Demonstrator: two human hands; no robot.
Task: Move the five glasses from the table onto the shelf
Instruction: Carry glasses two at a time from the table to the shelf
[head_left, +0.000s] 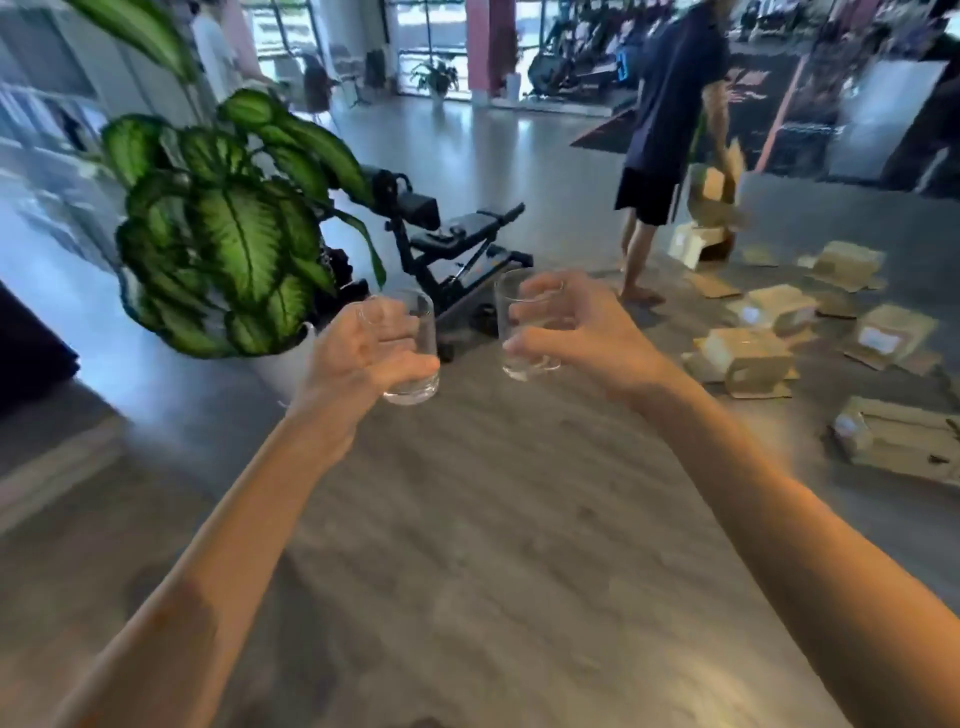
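I hold two clear drinking glasses out in front of me, above the grey wood-look floor. My left hand (363, 348) is wrapped around one glass (418, 358), upright, fingers across its side. My right hand (558, 327) grips the second glass (519, 358) from the right, fingers curled over its rim and side. The two glasses are apart by about a hand's width. No table or shelf is in sight, and the view is blurred.
A large potted plant (228, 244) in a white pot stands ahead on the left. Black exercise equipment (447, 239) sits behind the glasses. A person in dark clothes (670, 140) stands ahead right among several flattened cardboard boxes (753, 353) on the floor.
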